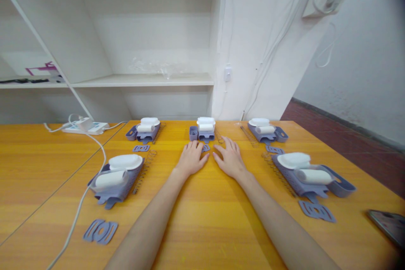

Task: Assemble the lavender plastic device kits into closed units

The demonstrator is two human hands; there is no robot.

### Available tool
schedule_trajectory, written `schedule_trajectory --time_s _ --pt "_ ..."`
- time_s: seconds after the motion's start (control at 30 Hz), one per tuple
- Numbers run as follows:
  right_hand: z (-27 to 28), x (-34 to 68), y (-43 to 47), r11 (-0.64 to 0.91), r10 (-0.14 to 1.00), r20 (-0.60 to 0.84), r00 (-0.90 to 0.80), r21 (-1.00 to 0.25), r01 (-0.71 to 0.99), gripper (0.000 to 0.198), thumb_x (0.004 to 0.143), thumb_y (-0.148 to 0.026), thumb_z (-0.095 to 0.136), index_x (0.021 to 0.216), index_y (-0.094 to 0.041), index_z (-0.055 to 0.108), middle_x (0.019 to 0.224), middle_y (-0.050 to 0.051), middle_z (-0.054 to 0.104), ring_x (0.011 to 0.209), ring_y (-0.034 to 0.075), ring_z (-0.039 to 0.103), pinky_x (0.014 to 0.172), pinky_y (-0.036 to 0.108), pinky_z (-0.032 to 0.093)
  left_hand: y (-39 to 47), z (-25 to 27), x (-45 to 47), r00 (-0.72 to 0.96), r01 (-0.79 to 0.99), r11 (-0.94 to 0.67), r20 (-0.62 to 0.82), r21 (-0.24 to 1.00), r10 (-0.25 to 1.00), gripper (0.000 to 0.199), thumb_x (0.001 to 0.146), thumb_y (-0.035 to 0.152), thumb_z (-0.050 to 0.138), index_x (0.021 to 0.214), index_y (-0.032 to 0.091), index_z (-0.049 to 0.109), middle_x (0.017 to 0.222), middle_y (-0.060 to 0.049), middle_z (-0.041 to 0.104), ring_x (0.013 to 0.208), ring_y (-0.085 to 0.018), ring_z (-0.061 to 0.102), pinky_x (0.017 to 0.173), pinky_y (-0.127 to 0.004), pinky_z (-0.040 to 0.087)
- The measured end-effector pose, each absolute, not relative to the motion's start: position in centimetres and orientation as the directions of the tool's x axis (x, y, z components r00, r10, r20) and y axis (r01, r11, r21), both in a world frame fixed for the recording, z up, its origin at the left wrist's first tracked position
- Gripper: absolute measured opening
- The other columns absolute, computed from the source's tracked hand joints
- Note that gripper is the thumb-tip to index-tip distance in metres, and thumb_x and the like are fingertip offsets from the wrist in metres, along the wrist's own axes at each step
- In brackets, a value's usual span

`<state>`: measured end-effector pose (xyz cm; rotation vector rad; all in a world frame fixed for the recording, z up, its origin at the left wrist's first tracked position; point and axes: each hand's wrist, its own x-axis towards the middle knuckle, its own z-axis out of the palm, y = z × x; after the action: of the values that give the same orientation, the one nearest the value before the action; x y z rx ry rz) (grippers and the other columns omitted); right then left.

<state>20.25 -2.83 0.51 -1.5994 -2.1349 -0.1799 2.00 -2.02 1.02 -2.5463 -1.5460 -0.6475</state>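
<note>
My left hand (191,158) lies flat on the wooden table, fingers spread and pointing away from me, holding nothing. Likewise flat, my right hand (230,158) rests just beside it with its fingers apart. Between and partly behind the fingertips is a small grey-purple flat piece with cut-outs (205,148), half hidden by my left hand. Just beyond stands a grey-purple perforated holder (206,136) bearing a white roll (206,127) and a white oval piece (206,120). A small grey-purple cup (193,133) adjoins it. A thin wire coil (219,135) lies near my right fingertips.
Similar sets lie at back left (146,128), back right (265,130), front left (117,179) and front right (305,175). A white cable (82,202) crosses the left side from a power strip (85,126). At the right edge lies a phone (388,224). White shelves (145,80) stand behind.
</note>
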Motion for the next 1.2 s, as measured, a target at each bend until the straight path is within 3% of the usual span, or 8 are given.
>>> schedule_trajectory --time_s 0.53,0.97,1.2 --pt "0.5 20.1 -2.8 0.260 0.878 0.445 -0.176 -0.134 0.956 0.035 0.086 -0.038 0.046 0.115 -0.025 0.059 0.134 0.012 0.042 0.123 0.029 0.032 0.101 0.050 0.020 -1.4 0.9 1.6 0.259 0.949 -0.308 0.391 0.067 0.883 0.026 0.088 0.038 0.041 0.082 0.018 0.058 0.098 -0.009 0.054 0.097 -0.022 0.048 0.082 -0.035 0.036" --pt "0.5 20.2 -2.9 0.231 0.860 0.488 -0.149 -0.113 0.966 0.032 0.086 -0.036 0.046 0.111 -0.023 0.060 0.128 0.013 0.045 0.116 0.029 0.037 0.099 0.048 0.022 -0.5 0.5 -0.3 -0.108 0.992 0.073 0.411 0.099 0.905 0.033 0.087 0.036 0.036 0.090 0.016 0.062 0.098 -0.012 0.054 0.097 -0.026 0.048 0.079 -0.038 0.036" --pt "0.4 20.1 -2.9 0.217 0.859 0.493 -0.137 -0.109 0.970 0.032 0.085 -0.035 0.047 0.111 -0.023 0.060 0.128 0.013 0.045 0.116 0.029 0.037 0.099 0.049 0.022 -0.5 0.4 0.0 -0.161 0.985 0.122 0.423 0.118 0.892 0.036 0.086 0.038 0.036 0.101 0.015 0.059 0.102 -0.013 0.055 0.099 -0.028 0.048 0.082 -0.040 0.035"
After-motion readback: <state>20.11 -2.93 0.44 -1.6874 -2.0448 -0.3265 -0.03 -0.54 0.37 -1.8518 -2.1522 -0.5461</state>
